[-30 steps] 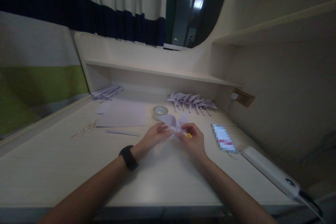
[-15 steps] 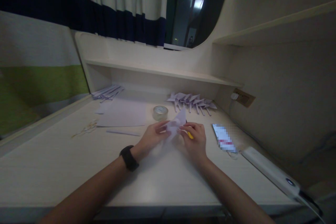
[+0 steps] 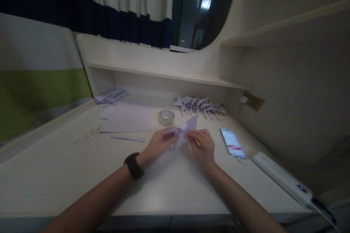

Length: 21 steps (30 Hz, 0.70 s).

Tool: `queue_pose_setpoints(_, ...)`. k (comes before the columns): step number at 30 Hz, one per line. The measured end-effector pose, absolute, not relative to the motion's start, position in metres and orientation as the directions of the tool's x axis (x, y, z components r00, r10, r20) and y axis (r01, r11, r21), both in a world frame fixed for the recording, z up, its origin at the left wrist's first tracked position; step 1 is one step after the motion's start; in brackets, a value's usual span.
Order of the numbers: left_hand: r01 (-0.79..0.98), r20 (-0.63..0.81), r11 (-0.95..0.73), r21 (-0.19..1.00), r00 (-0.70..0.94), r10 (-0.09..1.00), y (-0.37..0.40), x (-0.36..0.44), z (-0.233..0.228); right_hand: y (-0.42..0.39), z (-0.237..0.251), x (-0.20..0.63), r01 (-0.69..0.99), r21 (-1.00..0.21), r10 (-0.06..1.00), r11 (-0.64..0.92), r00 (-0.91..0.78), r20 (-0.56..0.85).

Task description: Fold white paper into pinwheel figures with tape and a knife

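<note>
My left hand [image 3: 160, 144] and my right hand [image 3: 202, 147] meet over the middle of the pale desk [image 3: 68, 174], both pinching a folded piece of light purple paper [image 3: 186, 127] whose pointed flap sticks up to the right. A yellow pencil [image 3: 197, 142] shows between the fingers of my right hand. A black band [image 3: 133, 165] is on my left wrist.
Behind the hands stand a roll of clear tape [image 3: 166, 117], a flat paper sheet [image 3: 128, 118] and a row of several folded paper shapes [image 3: 201, 106]. Paper strips [image 3: 112, 95] lie far left, scissors [image 3: 89, 134] left, a phone [image 3: 232, 143] and a white device [image 3: 284, 180] right.
The folded paper has been turned between my fingers: its two spread flaps have come together into one point that leans right. Both hands stay at the same spot.
</note>
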<state>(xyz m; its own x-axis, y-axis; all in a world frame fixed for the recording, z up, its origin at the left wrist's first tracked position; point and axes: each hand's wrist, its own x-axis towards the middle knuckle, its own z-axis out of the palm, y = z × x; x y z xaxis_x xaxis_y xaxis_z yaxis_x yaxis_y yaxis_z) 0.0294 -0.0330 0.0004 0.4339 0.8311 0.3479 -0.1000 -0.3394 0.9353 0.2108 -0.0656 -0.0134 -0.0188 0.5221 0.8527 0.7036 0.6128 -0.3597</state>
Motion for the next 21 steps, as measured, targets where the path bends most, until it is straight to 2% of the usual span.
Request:
queue_pose_setpoints(7, -0.061, 0.407, -0.421, 0.905, 0.411, 0.816, -0.034, 0.028, 0.005, -0.064, -0.017, 0.212, 0.713, -0.344, 0.513, 0.611, -0.025, 0.858)
queue_pose_setpoints(15, -0.156, 0.291, -0.25, 0.956, 0.368, 0.883, -0.04, 0.031, 0.01, -0.066, -0.015, 0.212, 0.691, -0.354, 0.489, 0.63, 0.0, 0.872)
queue_pose_setpoints(21, -0.149, 0.253, -0.219, 0.964, 0.278, 0.927, -0.04, 0.031, 0.009, -0.068, -0.011, 0.211, 0.659, -0.35, 0.444, 0.666, 0.027, 0.895)
